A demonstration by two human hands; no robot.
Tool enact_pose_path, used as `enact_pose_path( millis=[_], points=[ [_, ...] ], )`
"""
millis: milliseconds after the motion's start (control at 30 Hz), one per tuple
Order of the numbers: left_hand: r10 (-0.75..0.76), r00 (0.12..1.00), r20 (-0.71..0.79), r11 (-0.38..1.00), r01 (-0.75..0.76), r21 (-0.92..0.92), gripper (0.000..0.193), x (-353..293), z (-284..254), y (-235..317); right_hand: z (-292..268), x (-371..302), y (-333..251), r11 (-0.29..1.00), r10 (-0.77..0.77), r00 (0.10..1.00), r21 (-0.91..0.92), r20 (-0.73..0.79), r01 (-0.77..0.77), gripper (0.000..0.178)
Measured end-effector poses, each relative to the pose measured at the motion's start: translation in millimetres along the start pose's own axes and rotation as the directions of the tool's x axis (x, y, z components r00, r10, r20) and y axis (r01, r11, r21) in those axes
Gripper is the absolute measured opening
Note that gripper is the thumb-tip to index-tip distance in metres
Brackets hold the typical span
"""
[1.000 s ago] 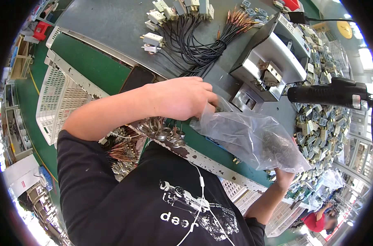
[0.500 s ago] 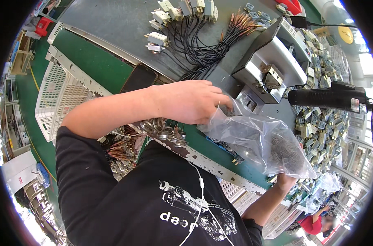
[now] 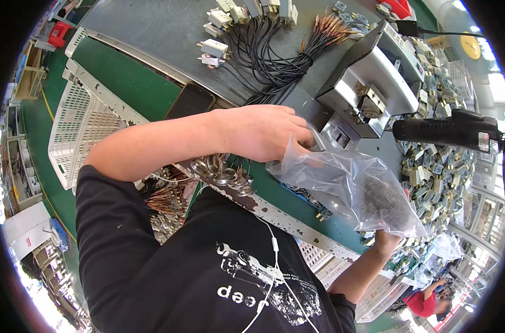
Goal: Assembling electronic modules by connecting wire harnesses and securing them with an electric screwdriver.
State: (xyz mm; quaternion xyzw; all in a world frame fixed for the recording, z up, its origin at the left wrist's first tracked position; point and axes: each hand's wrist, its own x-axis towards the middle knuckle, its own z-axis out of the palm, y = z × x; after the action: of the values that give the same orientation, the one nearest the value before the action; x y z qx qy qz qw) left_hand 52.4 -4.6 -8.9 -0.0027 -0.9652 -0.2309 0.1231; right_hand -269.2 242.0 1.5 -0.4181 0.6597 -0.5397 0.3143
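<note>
Springs [image 3: 390, 204], probably, in clear bag [image 3: 338, 176]

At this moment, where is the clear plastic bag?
In the head view, the clear plastic bag is right of centre, below the metal fixture, between the left hand and the right hand.

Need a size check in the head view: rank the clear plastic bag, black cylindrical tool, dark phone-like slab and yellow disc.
1. Clear plastic bag
2. Black cylindrical tool
3. Dark phone-like slab
4. Yellow disc
Visible extent only; true sizes may differ.
</note>
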Motion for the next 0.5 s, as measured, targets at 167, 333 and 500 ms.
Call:
enact_pose_path(
  millis=[167, 333, 500],
  points=[
    [-0.108, 0.993, 0.048, 0.994, 0.108, -0.002, 0.023, -0.1, 4.8, 4.3, -6.5, 1.1, -0.7, 0.999, -0.026, 0.998, 0.021, 0.055, 0.025, 0.094],
    [-0.148, 0.981, 0.123, 0.989, 0.146, 0.022, 0.017, -0.4, -7.1, 6.1, -18.6, 1.8, 1.3, 0.999, -0.047, 0.998, -0.006, 0.046, 0.048, 0.094],
    [0.043, 0.996, -0.077, 0.998, -0.04, 0.044, 0.013, -4.2, 2.5, -1.9, -15.9, 3.5, 0.6, 0.998, -0.054, 0.998, -0.023, 0.025, 0.055, 0.093]
  ],
)
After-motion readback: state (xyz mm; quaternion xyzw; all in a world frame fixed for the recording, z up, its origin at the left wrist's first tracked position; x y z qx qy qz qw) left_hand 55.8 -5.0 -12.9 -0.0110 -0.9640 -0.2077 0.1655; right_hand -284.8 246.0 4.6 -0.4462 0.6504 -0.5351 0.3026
